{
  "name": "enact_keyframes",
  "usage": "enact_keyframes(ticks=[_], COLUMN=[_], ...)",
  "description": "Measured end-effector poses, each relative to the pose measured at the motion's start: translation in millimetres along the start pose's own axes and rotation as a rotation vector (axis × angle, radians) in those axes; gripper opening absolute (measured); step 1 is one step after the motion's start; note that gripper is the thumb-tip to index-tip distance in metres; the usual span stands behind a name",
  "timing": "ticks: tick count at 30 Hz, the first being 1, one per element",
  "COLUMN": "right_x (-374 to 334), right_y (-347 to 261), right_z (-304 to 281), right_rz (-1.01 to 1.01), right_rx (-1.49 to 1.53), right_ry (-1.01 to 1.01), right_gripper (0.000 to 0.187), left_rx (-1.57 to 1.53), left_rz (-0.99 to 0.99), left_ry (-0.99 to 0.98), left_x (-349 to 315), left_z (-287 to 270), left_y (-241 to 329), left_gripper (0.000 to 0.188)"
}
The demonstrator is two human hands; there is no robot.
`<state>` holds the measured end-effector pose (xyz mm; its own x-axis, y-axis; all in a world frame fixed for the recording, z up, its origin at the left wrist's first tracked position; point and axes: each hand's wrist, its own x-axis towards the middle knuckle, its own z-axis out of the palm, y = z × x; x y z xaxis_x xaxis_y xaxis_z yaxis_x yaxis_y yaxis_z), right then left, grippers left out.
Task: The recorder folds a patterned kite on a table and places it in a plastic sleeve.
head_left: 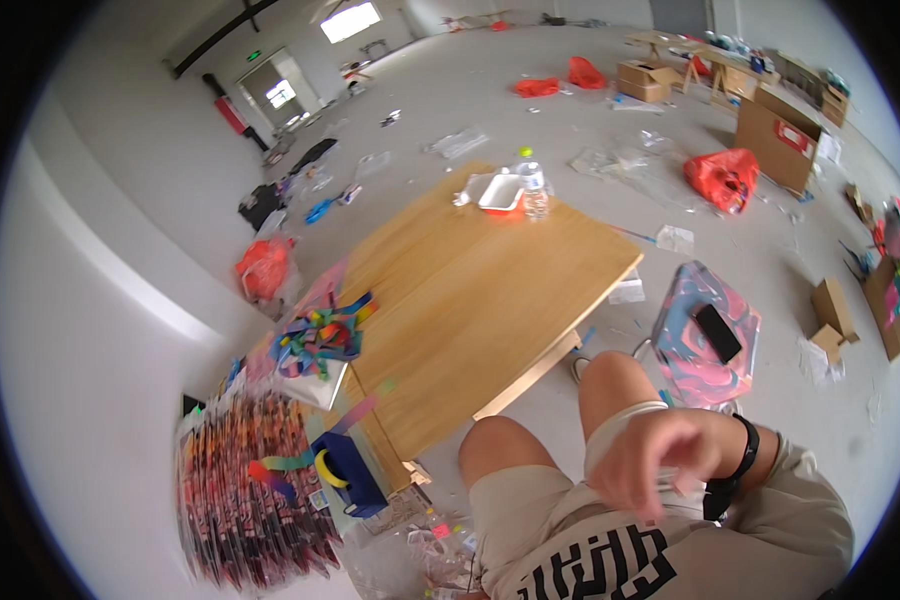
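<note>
My right hand (660, 455), with a black band at the wrist, hovers over my lap near my thigh. Its fingers bend downward but are smeared by motion, so I cannot make out whether anything is in them. My left hand is out of view. In front of me stands a wooden table (470, 300). A heap of rainbow-coloured ribbon pieces (320, 338) lies at its left side. Nearer to me, a dark blue box (350, 475) has a curved yellow piece on it, and a rainbow strip (280, 472) extends leftward from there.
Many plastic-wrapped packets (255, 480) are stacked at the left. A clear bottle (534, 190) and a white tray (501, 193) stand at the table's far end. A black phone (717, 333) rests on a patterned stool (680, 345). Cardboard boxes (775, 140) and red bags (722, 180) litter the floor.
</note>
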<state>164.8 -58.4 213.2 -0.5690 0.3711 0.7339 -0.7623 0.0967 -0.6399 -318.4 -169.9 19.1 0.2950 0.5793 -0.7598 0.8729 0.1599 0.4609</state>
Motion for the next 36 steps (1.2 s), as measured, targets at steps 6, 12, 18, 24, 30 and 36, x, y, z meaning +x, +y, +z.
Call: enact_keyframes(ticks=[6, 12, 18, 24, 30, 36], right_x=[39, 13, 2, -25, -84, -110], right_y=[-75, -85, -89, -65, -2, 27], right_z=[62, 97, 100, 76, 37, 28], right_rz=[-0.041, -0.187, -0.199, -0.114, 0.082, 0.294], right_rx=[0.117, 0.202, 0.163, 0.119, 0.264, 0.267], right_ry=[-0.565, -0.326, -0.458, -0.387, 0.000, 0.339], right_gripper=[0.033, 0.027, 0.027, 0.028, 0.026, 0.026], left_rx=[-0.027, -0.380, -0.279, -0.186, -0.108, -0.076], left_rz=[-0.011, 0.159, 0.090, 0.078, 0.077, 0.056], left_ry=[0.436, 0.630, 0.610, 0.550, 0.482, 0.402], left_x=[27, 38, 26, 23, 27, 25], left_z=[59, 102, 98, 83, 66, 54], left_y=[-8, -53, -23, 7, 30, 38], left_gripper=[0.033, 0.040, 0.041, 0.043, 0.046, 0.048])
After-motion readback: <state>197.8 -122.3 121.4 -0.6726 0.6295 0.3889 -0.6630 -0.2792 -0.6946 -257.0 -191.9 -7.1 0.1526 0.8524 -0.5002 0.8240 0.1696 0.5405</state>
